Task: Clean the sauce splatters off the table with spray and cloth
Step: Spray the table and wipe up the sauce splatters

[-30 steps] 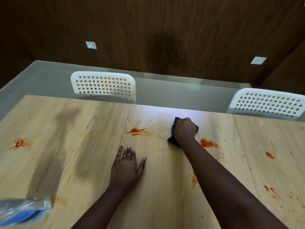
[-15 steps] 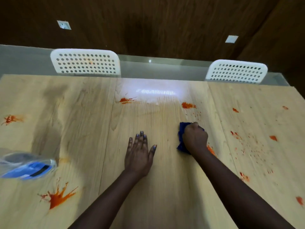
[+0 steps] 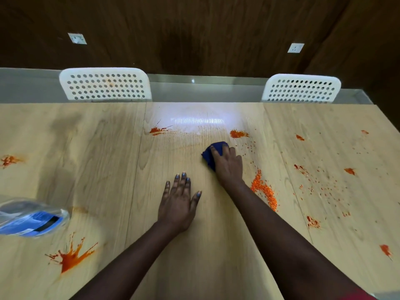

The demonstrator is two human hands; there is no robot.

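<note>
Several orange sauce splatters (image 3: 263, 190) could be smeared across the wooden surface (image 3: 104, 161) if the blue cloth (image 3: 213, 153), pressed mid-surface under the right hand (image 3: 227, 164), is dragged unsprayed, the left hand (image 3: 177, 202) lying flat, fingers spread.

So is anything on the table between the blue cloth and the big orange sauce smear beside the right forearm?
Nothing visible: bare light wooden tabletop separates the dark blue cloth under the right hand from the orange sauce smear.

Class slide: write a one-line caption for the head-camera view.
Right hand presses a blue cloth on the sauce-splattered table; left hand rests flat.
</note>
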